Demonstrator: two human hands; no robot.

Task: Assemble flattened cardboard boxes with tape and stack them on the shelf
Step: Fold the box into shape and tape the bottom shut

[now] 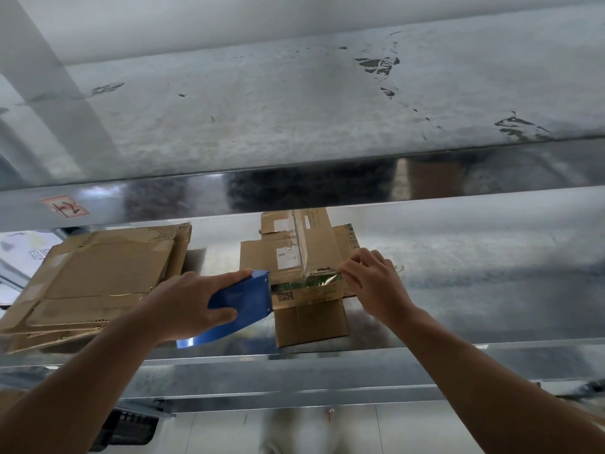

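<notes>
You face galvanised metal shelving (491, 257): its upper shelf (294, 103) is scuffed and dull, with a shiny front lip (327, 185) bearing a red label (64, 206) at left. Below, near you, pale floor tiles (409, 430) show.

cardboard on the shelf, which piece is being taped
The small box in the middle, between the left hand with the blue tape dispenser and the right hand pinching the tape. The stack of flattened boxes at left lies untouched.

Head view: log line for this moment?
left hand grips tape dispenser | right hand pinches tape on box | flattened stack on shelf
</notes>
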